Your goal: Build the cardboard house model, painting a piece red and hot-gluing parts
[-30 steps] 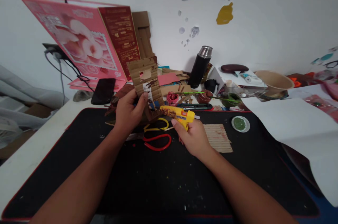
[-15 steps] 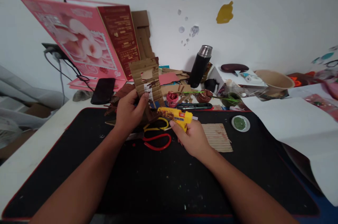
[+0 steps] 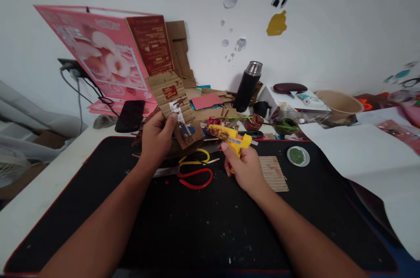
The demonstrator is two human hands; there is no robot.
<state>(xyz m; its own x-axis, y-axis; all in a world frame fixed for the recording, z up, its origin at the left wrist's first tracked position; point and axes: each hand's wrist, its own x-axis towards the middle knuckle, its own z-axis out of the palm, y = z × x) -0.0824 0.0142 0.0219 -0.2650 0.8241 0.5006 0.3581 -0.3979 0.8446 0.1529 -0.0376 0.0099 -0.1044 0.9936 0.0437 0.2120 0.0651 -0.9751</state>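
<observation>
My left hand (image 3: 158,134) grips a piece of corrugated cardboard (image 3: 167,90) by its lower left side, thumb on the face. Printed patches and torn paper show on it. In my right hand (image 3: 244,164) is a yellow hot glue gun (image 3: 234,138), its stained nozzle end pointing left toward the cardboard but apart from it. Below the cardboard lie scissors (image 3: 196,179) with one yellow and one red handle, on the black mat (image 3: 203,234). A flat corrugated cardboard piece (image 3: 273,174) rests on the mat beside my right hand.
A black thermos (image 3: 248,88) stands by the wall, near paint jars (image 3: 253,122) with brushes. At right sits a small dish of green paint (image 3: 298,156). A phone (image 3: 130,116) and a large pink box (image 3: 108,57) are at left. White paper (image 3: 357,151) overlaps the mat's right edge.
The cardboard has turned, showing more of its printed face, and tilts further left. The glue gun has moved right, away from the cardboard. The whole view has shifted slightly.
</observation>
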